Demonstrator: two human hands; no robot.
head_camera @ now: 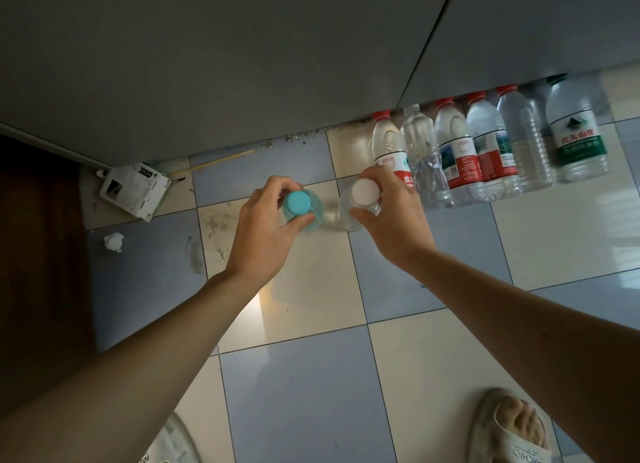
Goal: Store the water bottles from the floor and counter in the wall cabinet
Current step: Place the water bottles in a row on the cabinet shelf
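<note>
I look straight down at a tiled floor. My left hand (263,220) grips the neck of a clear bottle with a blue cap (297,203), fingers curled round it just under the cap. My right hand (391,213) grips a clear bottle with a white cap (364,191) the same way. Both bottles hang upright side by side, close together, their bodies mostly hidden below the caps. Several more water bottles (485,143) with red caps stand in a row on the floor at the cabinet base, with a larger green-labelled bottle (576,133) at the right end.
Grey lower cabinet doors (242,64) fill the top of the view. A white box (133,190) and a crumpled paper scrap (113,242) lie on the floor at the left. My slippered feet (512,428) stand at the bottom edge.
</note>
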